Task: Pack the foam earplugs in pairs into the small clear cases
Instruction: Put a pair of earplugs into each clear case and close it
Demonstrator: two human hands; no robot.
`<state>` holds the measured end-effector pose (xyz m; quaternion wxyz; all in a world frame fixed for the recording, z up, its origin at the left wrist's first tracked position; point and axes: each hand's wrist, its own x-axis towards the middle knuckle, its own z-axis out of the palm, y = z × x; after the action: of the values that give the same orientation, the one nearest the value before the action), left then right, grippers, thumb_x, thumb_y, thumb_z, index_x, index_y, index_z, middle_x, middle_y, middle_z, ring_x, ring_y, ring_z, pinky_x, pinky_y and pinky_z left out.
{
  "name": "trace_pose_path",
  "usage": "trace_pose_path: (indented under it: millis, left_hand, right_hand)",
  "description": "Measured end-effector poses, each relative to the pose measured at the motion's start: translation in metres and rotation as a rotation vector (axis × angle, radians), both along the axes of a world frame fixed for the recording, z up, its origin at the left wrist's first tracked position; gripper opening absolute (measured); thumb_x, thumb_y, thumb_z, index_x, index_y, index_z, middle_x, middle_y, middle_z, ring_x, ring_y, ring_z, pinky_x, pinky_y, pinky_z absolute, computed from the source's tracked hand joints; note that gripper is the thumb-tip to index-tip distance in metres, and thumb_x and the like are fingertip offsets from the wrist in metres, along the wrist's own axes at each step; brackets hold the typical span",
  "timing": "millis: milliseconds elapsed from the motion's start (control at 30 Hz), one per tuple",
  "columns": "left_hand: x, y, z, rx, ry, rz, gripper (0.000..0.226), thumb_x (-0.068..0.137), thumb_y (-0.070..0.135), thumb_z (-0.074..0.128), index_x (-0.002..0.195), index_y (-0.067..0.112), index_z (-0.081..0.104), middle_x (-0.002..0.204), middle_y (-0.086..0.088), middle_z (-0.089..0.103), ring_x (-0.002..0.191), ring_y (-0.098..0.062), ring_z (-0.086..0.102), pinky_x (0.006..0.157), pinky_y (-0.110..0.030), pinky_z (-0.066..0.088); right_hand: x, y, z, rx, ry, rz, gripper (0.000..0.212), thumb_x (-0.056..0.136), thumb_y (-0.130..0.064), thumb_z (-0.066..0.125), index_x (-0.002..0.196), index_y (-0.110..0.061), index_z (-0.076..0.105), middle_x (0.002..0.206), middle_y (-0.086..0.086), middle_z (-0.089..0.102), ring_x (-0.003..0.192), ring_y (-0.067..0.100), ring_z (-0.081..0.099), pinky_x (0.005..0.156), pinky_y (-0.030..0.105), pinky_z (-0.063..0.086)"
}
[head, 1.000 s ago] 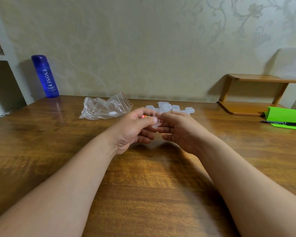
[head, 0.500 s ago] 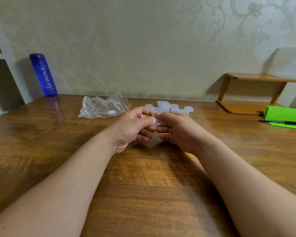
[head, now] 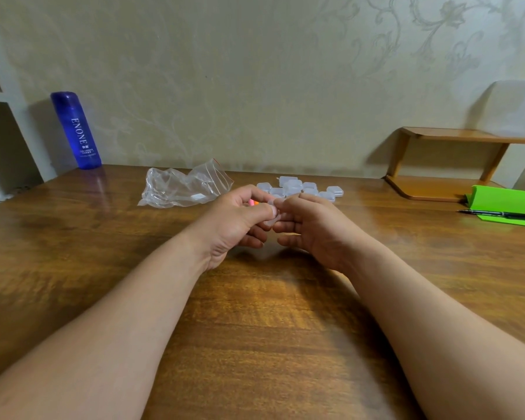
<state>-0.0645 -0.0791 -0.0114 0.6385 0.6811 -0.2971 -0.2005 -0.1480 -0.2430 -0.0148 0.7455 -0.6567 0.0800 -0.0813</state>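
Broadly, a brown wooden desk [head: 270, 328] fills the view, and both bare forearms reach across it toward its middle; a low wooden corner shelf [head: 437, 189] sits at the far right corner, and a tall blue plastic bottle [head: 76, 131] stands at the far left corner; a crumpled clear plastic zip bag [head: 182, 186] lies near the far edge, left of centre; a folded bright green card stand [head: 502, 198] sits by the right edge with a slim black pen [head: 497, 213] just in front of it. A cluster of small clear square plastic cases [head: 300, 187] rests near the far edge, just beyond the hands. The left hand [head: 234, 225] and right hand [head: 312, 228] meet fingertip to fingertip, each curled and pinching one small clear case [head: 272, 218] from its own side, above the desk's middle; a bit of orange and pink foam earplug [head: 253, 202] peeks out just beyond the left hand's fingers, whether held or lying on the desk I cannot tell. The step looks like working this one case, opening or closing it, though its lid is too blurred to read; next, probably, a firm two-sided squeeze or pry, without letting the light case slip.
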Motion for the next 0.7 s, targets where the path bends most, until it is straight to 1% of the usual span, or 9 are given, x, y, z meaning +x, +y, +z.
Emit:
trace_pose_path:
  millis: [100,233,300,433,600,700]
  left_hand:
    - [-0.0009,-0.0012,-0.0007,-0.005,-0.002,0.005,0.017,0.097,0.012,0.07,0.112,0.016,0.074,0.085,-0.009,0.066,0.069,-0.019,0.06,0.058,-0.029,0.054]
    - [-0.0028,-0.0032,-0.0012,-0.004,-0.012,0.037,0.014,0.095,0.011,0.068,0.106,0.017,0.073,0.081,-0.009,0.064,0.067,-0.02,0.059,0.056,-0.028,0.053]
    - [-0.0035,-0.0041,-0.0012,0.001,-0.017,0.051,0.013,0.095,0.012,0.067,0.105,0.016,0.073,0.081,-0.011,0.064,0.065,-0.02,0.059,0.054,-0.027,0.053]
    - [-0.0044,-0.0051,-0.0007,0.001,-0.012,0.06,0.013,0.095,0.011,0.066,0.105,0.015,0.072,0.08,-0.011,0.061,0.063,-0.02,0.057,0.053,-0.027,0.052]
    - [-0.0066,-0.0044,0.0008,0.001,-0.017,0.056,0.012,0.094,0.008,0.064,0.103,0.015,0.07,0.075,-0.01,0.059,0.064,-0.021,0.056,0.054,-0.028,0.052]
    - [-0.0072,-0.0042,0.0003,0.0,-0.026,0.046,0.01,0.094,0.006,0.062,0.099,0.014,0.067,0.07,-0.008,0.058,0.062,-0.021,0.055,0.055,-0.03,0.052]
  right_hand:
    - [0.0016,0.0018,-0.002,0.006,-0.031,-0.026,0.013,0.099,-0.02,0.073,0.102,-0.01,0.065,0.094,0.012,0.07,0.085,0.021,0.068,0.073,0.034,0.058]
    - [0.0054,0.0066,-0.0046,-0.032,-0.056,-0.086,0.022,0.09,-0.023,0.076,0.104,-0.009,0.066,0.098,0.016,0.067,0.083,0.023,0.068,0.079,0.038,0.06]
    - [0.0057,0.0081,-0.0047,-0.061,-0.064,-0.111,0.017,0.094,-0.018,0.073,0.105,-0.008,0.065,0.096,0.015,0.066,0.083,0.023,0.067,0.08,0.038,0.061]
    - [0.0053,0.0074,-0.0054,-0.106,-0.084,-0.119,0.015,0.095,-0.017,0.071,0.105,-0.008,0.065,0.096,0.015,0.066,0.084,0.023,0.068,0.08,0.037,0.061]
    - [0.0064,0.0095,-0.0063,-0.133,-0.111,-0.126,0.024,0.083,-0.024,0.072,0.1,-0.009,0.065,0.091,0.013,0.067,0.08,0.021,0.068,0.076,0.037,0.061]
    - [0.006,0.0097,-0.0058,-0.154,-0.102,-0.123,0.025,0.083,-0.023,0.071,0.102,-0.009,0.064,0.088,0.013,0.067,0.08,0.023,0.068,0.077,0.039,0.062]
